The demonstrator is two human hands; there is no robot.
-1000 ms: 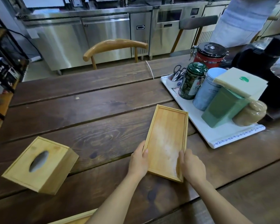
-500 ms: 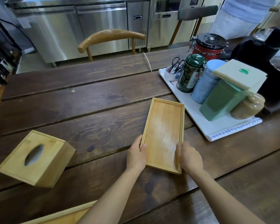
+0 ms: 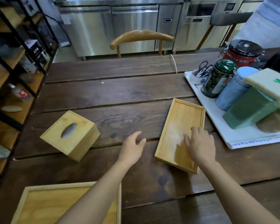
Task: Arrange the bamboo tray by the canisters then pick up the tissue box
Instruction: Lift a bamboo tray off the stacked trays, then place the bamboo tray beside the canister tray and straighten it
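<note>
Bamboo tray set beside the canister board, hands off its edges

Shallow rectangular bamboo tray point(image 3: 181, 126), pale honey wood with a thin raised rim and a whitish glare patch across the floor. Lying flat on the dark plank bench point(image 3: 120, 94), right of centre, long axis running near to far and tilted slightly clockwise. Far right corner just beside the white board point(image 3: 242, 139) carrying the canisters: green tin point(image 3: 217, 78), pale blue canister point(image 3: 233, 89), red jar point(image 3: 242, 53) further back, green box point(image 3: 249, 110) nearest.

Tissue box point(image 3: 70, 135), same bamboo, cube-like with an oval slot on top, sitting well to the left on the bench, turned corner-on, untouched. Rim of a larger bamboo tray point(image 3: 71, 185) at the near left edge.

Right hand point(image 3: 200, 146) spread flat over the near right part of the bamboo tray, fingers apart, clasping nothing. Left hand point(image 3: 132, 147) above bare bench between tray and tissue box, fingers loose and apart, empty.

Compared with half a second ago: both hands no longer pinching the tray's near edge; left hand shifted leftward off the rim, right hand moved onto the tray floor. Tray now closer to the board
</note>
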